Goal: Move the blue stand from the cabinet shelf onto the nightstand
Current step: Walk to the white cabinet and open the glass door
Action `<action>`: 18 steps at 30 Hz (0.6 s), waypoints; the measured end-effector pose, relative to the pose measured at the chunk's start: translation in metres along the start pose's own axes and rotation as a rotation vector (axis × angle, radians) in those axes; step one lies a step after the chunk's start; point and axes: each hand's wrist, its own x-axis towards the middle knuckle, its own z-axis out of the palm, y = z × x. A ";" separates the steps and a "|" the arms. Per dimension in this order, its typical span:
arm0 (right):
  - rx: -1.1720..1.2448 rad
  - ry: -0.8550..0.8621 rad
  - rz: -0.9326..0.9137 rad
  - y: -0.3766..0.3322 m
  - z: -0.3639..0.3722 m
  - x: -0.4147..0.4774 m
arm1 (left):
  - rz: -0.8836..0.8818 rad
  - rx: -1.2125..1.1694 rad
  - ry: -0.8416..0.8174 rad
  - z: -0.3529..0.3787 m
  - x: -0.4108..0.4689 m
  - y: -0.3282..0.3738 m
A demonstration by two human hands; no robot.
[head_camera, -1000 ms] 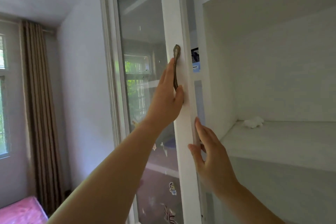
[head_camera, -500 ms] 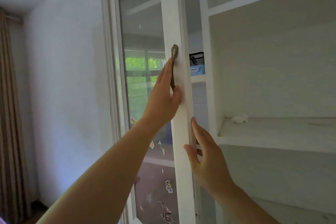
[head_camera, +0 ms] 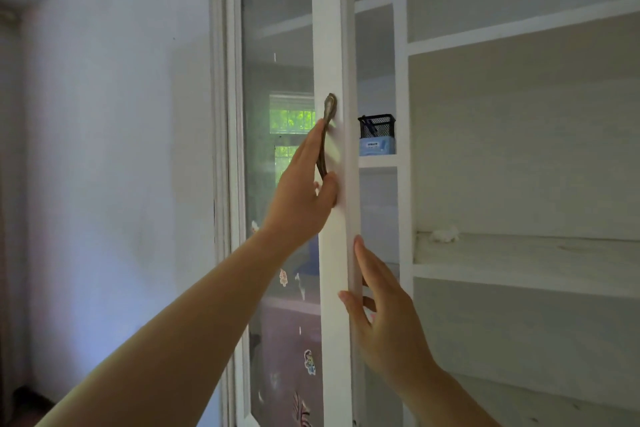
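1. Left hand (head_camera: 304,184) is up on the glass cabinet door (head_camera: 277,149), fingers wrapped round the lower part of the bronze handle (head_camera: 327,135), thumb pressed to the white door frame just below it.
2. Right hand (head_camera: 384,315) sits lower, fingers spread wide and flat against the door's free edge; it grips nothing.
3. The door stands ajar, its edge turned toward the camera, leaving a narrow gap to the cabinet's upright divider (head_camera: 401,184).
4. The blue stand (head_camera: 377,147) shows through that gap, sitting on a narrow inner shelf (head_camera: 377,160) behind the door. A black mesh holder (head_camera: 376,126) sits on top of it, with dark pen-like things inside; too small to name.
5. The stand lies just right of the left hand's fingertips and a little higher than its palm, with the door frame between them. It is well above the right hand. Neither hand touches it.
6. Right of the divider, open white shelves; a small crumpled white lump (head_camera: 445,234) lies at the back left corner of the wide shelf (head_camera: 519,253).
7. Small cartoon stickers (head_camera: 309,361) dot the lower glass, which reflects a window with green leaves.
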 end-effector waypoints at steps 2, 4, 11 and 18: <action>0.007 -0.010 -0.015 0.003 -0.001 0.000 | -0.015 0.003 0.007 0.002 -0.001 0.001; 0.018 -0.014 -0.029 0.007 -0.001 0.002 | -0.018 0.025 0.025 0.004 -0.001 0.003; 0.088 -0.001 -0.060 0.016 0.006 0.001 | -0.012 0.018 0.057 0.002 -0.003 0.009; 0.061 0.010 -0.059 0.015 0.009 0.000 | -0.021 0.005 0.020 -0.005 -0.006 0.012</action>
